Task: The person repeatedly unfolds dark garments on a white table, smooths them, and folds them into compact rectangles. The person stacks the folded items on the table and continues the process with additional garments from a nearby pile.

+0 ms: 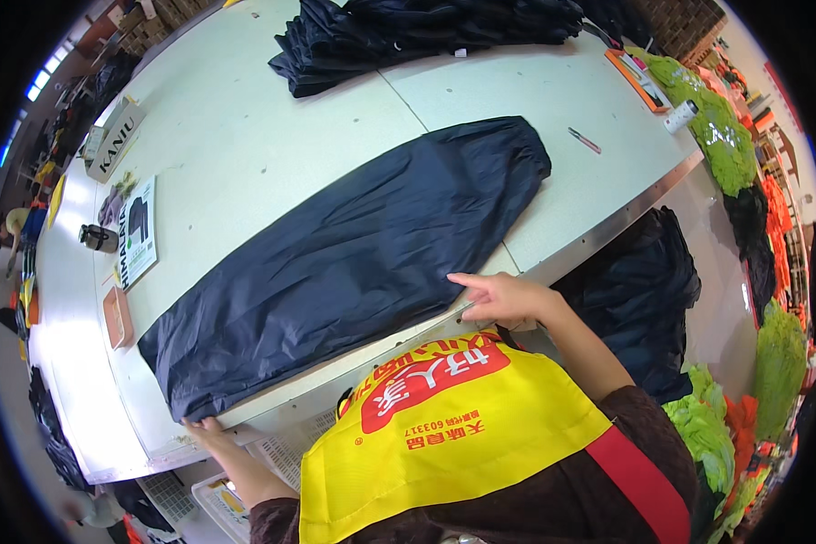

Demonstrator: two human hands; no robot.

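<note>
A long dark navy garment (354,245) of thin, creased fabric lies flattened across the near part of the table; whether it is trousers or another piece I cannot tell. My left hand (207,433) is at its near left corner, fingertips closed on the hem at the table's edge. At the garment's near right side, my right hand (503,297) has its index finger stretched out and touching the fabric edge. The other fingers of that hand rest by the table rim, with nothing held in them.
The pale table (272,154) bears a dark garment pile (426,41) at the back, a pen (584,140), a thread spool (681,117), an orange tray (637,82), a flask (98,238) and a printed card (140,231). More dark fabric (639,295) lies below the right edge.
</note>
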